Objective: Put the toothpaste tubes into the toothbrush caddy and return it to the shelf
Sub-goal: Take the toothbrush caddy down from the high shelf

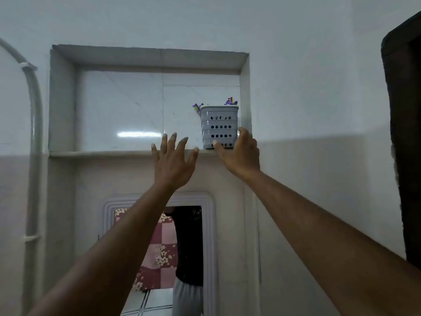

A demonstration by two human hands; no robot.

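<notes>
The grey perforated toothbrush caddy (219, 126) stands upright at the right end of the recessed wall shelf (102, 153), close to the niche's right wall. Purple and white toothpaste tube ends (230, 101) stick out of its top. My right hand (239, 153) is at the caddy's lower right corner, thumb on its front and fingers against its right side. My left hand (174, 159) is raised just left of the caddy, fingers spread, holding nothing and not touching it.
A grey pipe (34, 124) runs up the wall at the left. A white-framed mirror (211, 236) hangs below the shelf and reflects a person and a patterned cloth. A dark door frame (403, 133) stands at the right edge.
</notes>
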